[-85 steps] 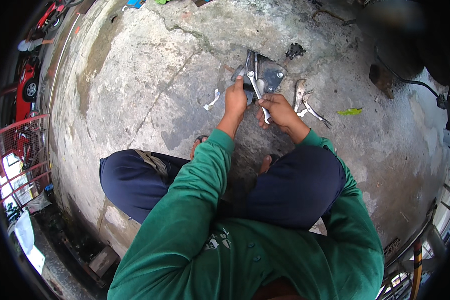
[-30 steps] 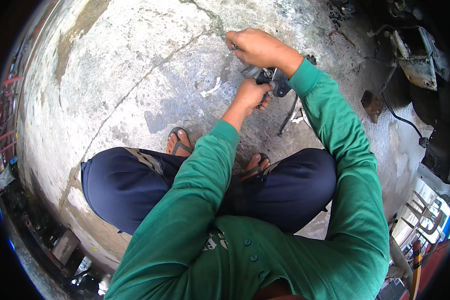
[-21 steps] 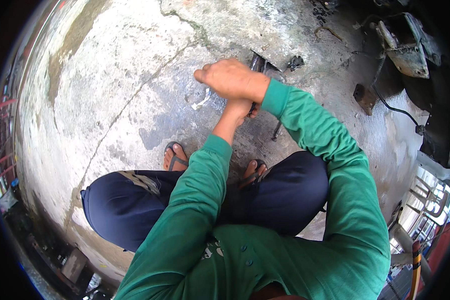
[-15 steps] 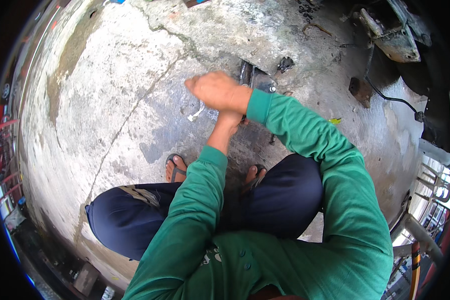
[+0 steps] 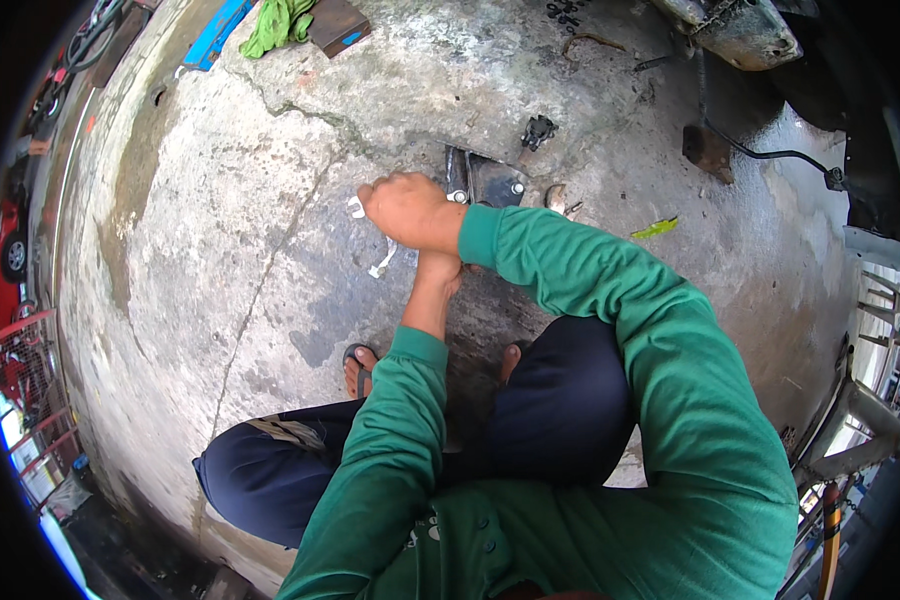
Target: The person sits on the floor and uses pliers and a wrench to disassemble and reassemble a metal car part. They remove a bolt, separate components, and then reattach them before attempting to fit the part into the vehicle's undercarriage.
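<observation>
Person squats on cracked concrete floor (image 5: 220, 300), all parts laid out on it within reach. Dark metal bracket (image 5: 490, 180) lies flat just past the hands, near a small black part (image 5: 537, 130). Right hand (image 5: 410, 210) crosses over the left, curled down onto a small white wrench (image 5: 380, 262) on the floor, apparently picking it up. Left hand (image 5: 440, 272) mostly hidden beneath; grip cannot be told.

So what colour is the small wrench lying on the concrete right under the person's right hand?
Silvery white metal; the wrench shows in the head view, just below the right hand.
</observation>
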Available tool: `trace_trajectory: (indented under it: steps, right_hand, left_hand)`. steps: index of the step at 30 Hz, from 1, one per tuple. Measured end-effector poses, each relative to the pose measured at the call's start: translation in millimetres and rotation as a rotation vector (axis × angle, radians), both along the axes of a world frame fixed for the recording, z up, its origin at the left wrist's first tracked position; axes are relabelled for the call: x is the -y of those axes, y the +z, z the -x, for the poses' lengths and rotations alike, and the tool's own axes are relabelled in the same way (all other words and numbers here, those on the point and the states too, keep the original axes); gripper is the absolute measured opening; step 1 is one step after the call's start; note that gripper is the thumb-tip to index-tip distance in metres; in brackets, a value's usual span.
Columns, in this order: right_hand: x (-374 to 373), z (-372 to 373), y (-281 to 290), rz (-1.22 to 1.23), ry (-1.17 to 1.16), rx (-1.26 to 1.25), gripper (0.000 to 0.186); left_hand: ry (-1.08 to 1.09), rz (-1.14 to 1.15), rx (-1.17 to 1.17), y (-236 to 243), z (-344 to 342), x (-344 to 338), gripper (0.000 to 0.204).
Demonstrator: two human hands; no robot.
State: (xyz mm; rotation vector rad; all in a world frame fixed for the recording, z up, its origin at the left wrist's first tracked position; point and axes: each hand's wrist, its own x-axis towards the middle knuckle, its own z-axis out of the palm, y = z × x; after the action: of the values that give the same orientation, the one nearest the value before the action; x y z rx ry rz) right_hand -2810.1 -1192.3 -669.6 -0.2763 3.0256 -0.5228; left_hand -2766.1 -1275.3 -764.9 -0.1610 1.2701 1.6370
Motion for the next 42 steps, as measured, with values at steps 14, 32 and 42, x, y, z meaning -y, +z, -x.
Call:
trace_trajectory:
  steps: [14, 32, 42]
  right_hand:
    - [-19.1, 10.8, 13.9, 0.031, -0.038, 0.126, 0.026]
    - [-28.0, 11.6, 17.2, 0.046, 0.022, 0.037, 0.025]
    - [-16.8, 5.9, 19.7, 0.029, 0.144, 0.099, 0.025]
  left_hand:
    - [0.273, 0.016, -0.151, 39.6, -13.4, -23.5, 0.013]
    - [0.210, 0.099, -0.078, 39.3, -8.4, -17.4, 0.017]
    - [0.171, 0.068, -0.075, 36.7, -7.6, -22.8, 0.018]
